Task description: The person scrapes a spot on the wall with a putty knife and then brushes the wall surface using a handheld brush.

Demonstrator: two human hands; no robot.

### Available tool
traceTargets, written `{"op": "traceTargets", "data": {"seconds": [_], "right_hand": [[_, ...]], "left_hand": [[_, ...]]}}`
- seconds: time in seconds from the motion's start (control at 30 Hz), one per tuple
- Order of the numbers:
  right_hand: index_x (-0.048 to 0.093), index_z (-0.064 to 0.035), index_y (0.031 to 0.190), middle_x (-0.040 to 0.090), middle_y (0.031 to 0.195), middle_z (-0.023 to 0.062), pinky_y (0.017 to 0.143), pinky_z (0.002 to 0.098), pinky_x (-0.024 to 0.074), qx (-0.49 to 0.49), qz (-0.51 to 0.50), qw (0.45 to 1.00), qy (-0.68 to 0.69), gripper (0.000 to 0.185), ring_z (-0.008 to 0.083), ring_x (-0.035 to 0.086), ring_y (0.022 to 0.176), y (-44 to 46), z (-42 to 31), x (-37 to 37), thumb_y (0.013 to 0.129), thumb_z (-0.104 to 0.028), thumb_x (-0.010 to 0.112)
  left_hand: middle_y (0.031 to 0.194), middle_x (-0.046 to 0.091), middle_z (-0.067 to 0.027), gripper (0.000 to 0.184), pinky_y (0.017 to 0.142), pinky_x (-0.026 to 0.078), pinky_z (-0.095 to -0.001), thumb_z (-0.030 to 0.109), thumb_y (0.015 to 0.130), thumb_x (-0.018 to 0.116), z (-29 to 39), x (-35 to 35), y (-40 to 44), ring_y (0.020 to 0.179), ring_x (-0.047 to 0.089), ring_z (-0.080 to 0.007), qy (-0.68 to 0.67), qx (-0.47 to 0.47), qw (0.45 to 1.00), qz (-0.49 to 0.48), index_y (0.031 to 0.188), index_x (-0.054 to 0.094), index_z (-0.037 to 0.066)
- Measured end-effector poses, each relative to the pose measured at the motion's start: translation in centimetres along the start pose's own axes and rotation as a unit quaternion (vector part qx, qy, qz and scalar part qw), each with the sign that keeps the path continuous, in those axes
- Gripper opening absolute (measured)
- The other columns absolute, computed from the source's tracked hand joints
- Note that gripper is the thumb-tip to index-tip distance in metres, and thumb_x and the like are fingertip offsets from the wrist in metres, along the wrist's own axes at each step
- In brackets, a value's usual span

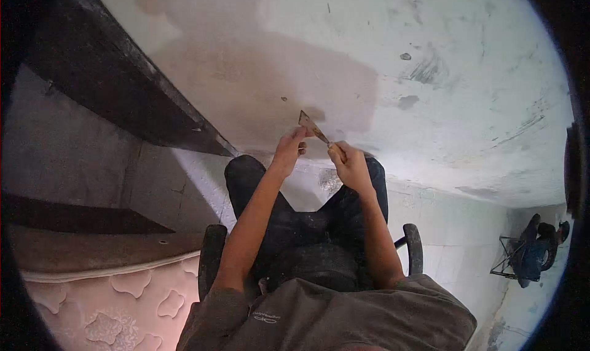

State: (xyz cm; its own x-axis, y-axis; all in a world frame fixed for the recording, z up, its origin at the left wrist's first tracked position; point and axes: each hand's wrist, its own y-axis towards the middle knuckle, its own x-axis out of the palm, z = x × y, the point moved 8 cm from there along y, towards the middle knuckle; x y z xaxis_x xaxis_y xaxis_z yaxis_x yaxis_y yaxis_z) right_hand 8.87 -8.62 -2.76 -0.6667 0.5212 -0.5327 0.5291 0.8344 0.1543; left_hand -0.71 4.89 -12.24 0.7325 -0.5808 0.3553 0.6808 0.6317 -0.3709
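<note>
A putty knife (315,130) with a stained, flared metal blade points up and left in front of the wall. My right hand (350,165) is wrapped around its handle. At the blade's lower left edge is my left hand (291,149), its fingers bent and closed at the metal. Exactly how those fingertips meet the blade is hard to make out. Just behind the blade, the pale wall (344,62) carries a small dark chip and a grey patch, partly in my shadow.
I sit on a chair with black armrests (413,249), knees close to the wall. A dark wooden board (123,81) runs along the left. A pink quilted mattress (123,302) lies at lower left. Dark clothing hangs over a folding rack (527,256) at far right.
</note>
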Motion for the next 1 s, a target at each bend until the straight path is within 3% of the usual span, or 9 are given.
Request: {"op": "traceTargets", "data": {"seconds": [0.13, 0.2, 0.23, 0.43, 0.5, 0.6, 0.67, 1.0], "right_hand": [[0.058, 0.0006, 0.091, 0.056, 0.064, 0.0193, 0.054, 0.0391, 0.0422, -0.001, 0.012, 1.0, 0.006, 0.024, 0.034, 0.056, 0.056, 1.2, 0.2, 1.3, 0.087, -0.023, 0.057], [0.058, 0.0024, 0.088, 0.049, 0.057, 0.0117, 0.05, 0.0306, 0.0377, -0.021, 0.017, 1.0, 0.013, 0.022, 0.0171, 0.045, 0.05, 1.9, 0.1, 2.0, 0.088, -0.019, 0.057], [0.058, 0.0024, 0.088, 0.049, 0.057, 0.0117, 0.05, 0.0306, 0.0377, -0.021, 0.012, 1.0, 0.01, 0.022, 0.0171, 0.045, 0.05, 2.1, 0.1, 2.3, 0.088, -0.019, 0.057], [0.058, 0.0021, 0.089, 0.052, 0.059, 0.0139, 0.051, 0.0321, 0.039, -0.021, 0.02, 1.0, -0.01, 0.021, 0.021, 0.047, 0.051, 3.6, 0.4, 3.0, 0.088, -0.018, 0.057], [0.057, -0.0001, 0.088, 0.053, 0.061, 0.0193, 0.051, 0.0364, 0.0415, -0.027, 0.002, 0.999, -0.033, 0.018, 0.0338, 0.053, 0.053, 3.9, 0.3, 3.3, 0.086, -0.018, 0.056], [0.056, -0.0011, 0.086, 0.055, 0.064, 0.021, 0.051, 0.0397, 0.0419, -0.059, 0.026, 0.997, -0.041, 0.016, 0.0378, 0.055, 0.057, 4.2, 0.4, 3.7, 0.086, -0.017, 0.057], [0.056, -0.0017, 0.087, 0.056, 0.066, 0.0213, 0.052, 0.0414, 0.0424, -0.066, 0.028, 0.996, -0.049, 0.016, 0.0387, 0.056, 0.06, 3.9, 0.4, 3.8, 0.085, -0.017, 0.057], [0.053, -0.0033, 0.086, 0.059, 0.07, 0.0195, 0.055, 0.0454, 0.0447, -0.089, 0.051, 0.985, -0.142, 0.016, 0.0386, 0.059, 0.065, 3.7, -0.4, 3.7, 0.085, -0.019, 0.057]], "left_hand": [[0.095, 0.059, -0.0001, 0.034, 0.064, 0.041, -0.0216, 0.037, 0.091, 0.053, 0.9, 0.7, -0.9, 0.072, 0.047, -0.0069, -0.014, 0.014, 1.0, -0.011, 0.105, 0.057, 0.006], [0.098, 0.059, -0.0006, 0.034, 0.063, 0.04, -0.0215, 0.036, 0.091, 0.053, 0.9, 0.6, -0.9, 0.072, 0.047, -0.0069, -0.021, 0.03, 0.999, -0.02, 0.107, 0.056, 0.006], [0.101, 0.06, -0.0011, 0.034, 0.063, 0.04, -0.0213, 0.034, 0.092, 0.053, 0.8, 0.5, -0.7, 0.072, 0.047, -0.007, -0.016, 0.041, 0.999, -0.026, 0.11, 0.054, 0.006], [0.112, 0.059, -0.0023, 0.037, 0.062, 0.04, -0.0208, 0.028, 0.094, 0.05, 1.6, -0.1, -1.7, 0.072, 0.047, -0.0081, -0.017, 0.086, 0.996, -0.025, 0.125, 0.045, 0.008], [0.115, 0.058, -0.0023, 0.039, 0.062, 0.04, -0.0207, 0.027, 0.094, 0.049, 1.5, -0.2, -1.6, 0.073, 0.047, -0.0084, -0.017, 0.097, 0.995, -0.023, 0.128, 0.042, 0.009], [0.122, 0.055, -0.0027, 0.045, 0.063, 0.04, -0.0212, 0.03, 0.094, 0.05, 1.9, -0.2, -1.7, 0.076, 0.049, -0.0099, 0.009, 0.102, 0.995, -0.016, 0.133, 0.039, 0.012], [0.127, 0.052, -0.0028, 0.052, 0.064, 0.041, -0.0223, 0.032, 0.093, 0.05, 2.7, 0.3, -2.3, 0.08, 0.051, -0.0114, 0.059, 0.103, 0.993, -0.023, 0.138, 0.034, 0.012], [0.13, 0.049, -0.0059, 0.059, 0.064, 0.041, -0.0234, 0.03, 0.093, 0.05, 1.7, 0.8, -1.5, 0.085, 0.054, -0.0132, 0.05, 0.093, 0.992, -0.063, 0.144, 0.024, 0.015]]}}
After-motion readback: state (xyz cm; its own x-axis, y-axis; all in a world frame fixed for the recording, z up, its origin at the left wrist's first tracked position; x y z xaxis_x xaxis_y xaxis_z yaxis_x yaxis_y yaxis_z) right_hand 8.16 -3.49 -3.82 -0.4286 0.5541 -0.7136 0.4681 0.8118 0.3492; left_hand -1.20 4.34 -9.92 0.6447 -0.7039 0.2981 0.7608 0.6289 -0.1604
